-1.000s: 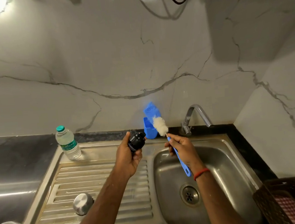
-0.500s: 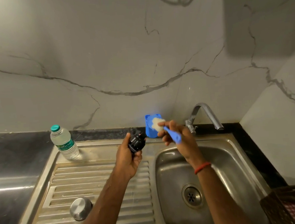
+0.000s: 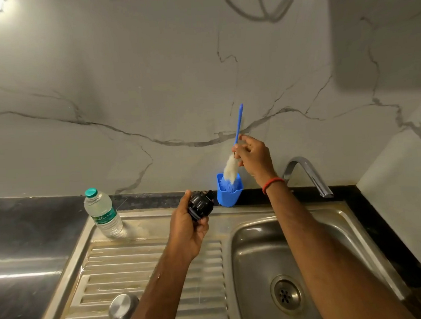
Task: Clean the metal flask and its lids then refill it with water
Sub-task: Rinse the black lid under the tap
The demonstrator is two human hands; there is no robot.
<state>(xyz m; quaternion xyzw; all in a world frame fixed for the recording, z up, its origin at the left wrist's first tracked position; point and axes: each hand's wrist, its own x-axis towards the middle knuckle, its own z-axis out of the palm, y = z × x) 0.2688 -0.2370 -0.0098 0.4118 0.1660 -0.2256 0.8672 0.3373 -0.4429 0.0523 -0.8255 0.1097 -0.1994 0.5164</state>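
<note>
Head view, sink area.

Left hand (image 3: 189, 226): fingers and thumb curled round a black lid (image 3: 200, 205), held in the air over the back edge of the drainboard (image 3: 142, 265), just left of the holder (image 3: 230, 195). The lid is tilted, with its narrower end towards the holder.

Right hand (image 3: 253, 156): raised in front of the wall (image 3: 148, 88), fingertips pinching the brush (image 3: 231, 167) low on its blue handle, just above the bristles. The brush is near upright – handle up, white bristles down, with the tip of the bristles inside the mouth of the holder. There is a red thread (image 3: 273, 183) on this wrist.

The holder is a blue cup, standing on the dark surface (image 3: 21, 237) against the wall, between the lid and the tap (image 3: 306, 172).

A steel cap (image 3: 123, 309) lies dome up on the ribbed drainboard near its front edge, well apart from both hands.

A bottle (image 3: 103, 213) of clear plastic with a green cap stands upright at the back left corner of the drainboard and holds water.

Sink (image 3: 252, 251): steel basin to the right of the drainboard, drain (image 3: 285, 295) visible – the right forearm crosses above it. The tap spout points right and down over the basin's back corner.
</note>
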